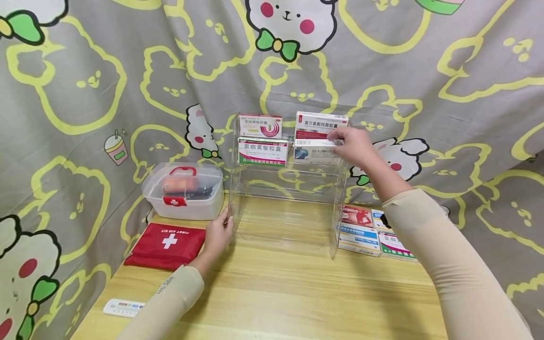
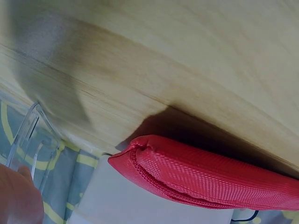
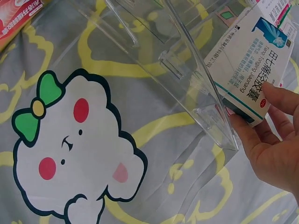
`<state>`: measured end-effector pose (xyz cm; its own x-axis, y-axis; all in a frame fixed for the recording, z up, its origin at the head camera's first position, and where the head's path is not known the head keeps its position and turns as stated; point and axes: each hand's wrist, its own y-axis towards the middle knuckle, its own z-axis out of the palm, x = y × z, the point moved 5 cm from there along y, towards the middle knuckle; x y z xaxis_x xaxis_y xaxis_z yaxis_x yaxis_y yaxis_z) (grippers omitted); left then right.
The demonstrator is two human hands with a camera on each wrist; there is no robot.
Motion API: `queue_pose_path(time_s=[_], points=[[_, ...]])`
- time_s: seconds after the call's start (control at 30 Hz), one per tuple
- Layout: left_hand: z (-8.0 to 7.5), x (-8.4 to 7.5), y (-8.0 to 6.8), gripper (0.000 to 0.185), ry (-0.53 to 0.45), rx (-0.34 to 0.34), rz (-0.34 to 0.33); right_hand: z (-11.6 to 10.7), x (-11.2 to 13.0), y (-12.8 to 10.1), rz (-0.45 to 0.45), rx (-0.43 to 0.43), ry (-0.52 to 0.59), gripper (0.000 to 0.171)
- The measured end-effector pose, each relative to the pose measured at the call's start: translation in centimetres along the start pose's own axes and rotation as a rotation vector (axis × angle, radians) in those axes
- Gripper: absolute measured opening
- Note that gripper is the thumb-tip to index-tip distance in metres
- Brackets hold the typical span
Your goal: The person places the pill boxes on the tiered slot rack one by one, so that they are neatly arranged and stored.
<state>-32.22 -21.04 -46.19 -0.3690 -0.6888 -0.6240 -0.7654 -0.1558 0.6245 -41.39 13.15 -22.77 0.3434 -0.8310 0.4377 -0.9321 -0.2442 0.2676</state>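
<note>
On the clear rack (image 1: 289,189), three boxes sit shelved while the right hand (image 1: 354,147) pinches a fourth box (image 1: 314,152) into place, the left hand (image 1: 218,236) lies flat against the rack's side, and more boxes (image 1: 374,231) wait on the surface (image 1: 289,293).

The shelf rack (image 1: 289,189) is clear, glossy plastic — smooth, with bright edges. The medicine box (image 3: 250,74) is printed card with a slight sheen. The bench (image 1: 297,293) is pale wood, matt and grained. The first-aid pouch (image 2: 210,177) is coarse red woven cloth — the backdrop (image 1: 85,94) soft, matt fabric.
</note>
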Motion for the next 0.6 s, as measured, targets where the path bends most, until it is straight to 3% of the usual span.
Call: queue_pose_path(time_s=[0.43,0.6], points=[[-0.2,-0.1,-0.1,0.026,-0.002,-0.001,0.015,1.8,0.3,0.6,-0.046,0.021,-0.13,0.026],[-0.2,-0.2,0.1,0.026,-0.011,0.006,0.018,2.4,0.5,0.5,-0.074,-0.003,-0.235,0.029]])
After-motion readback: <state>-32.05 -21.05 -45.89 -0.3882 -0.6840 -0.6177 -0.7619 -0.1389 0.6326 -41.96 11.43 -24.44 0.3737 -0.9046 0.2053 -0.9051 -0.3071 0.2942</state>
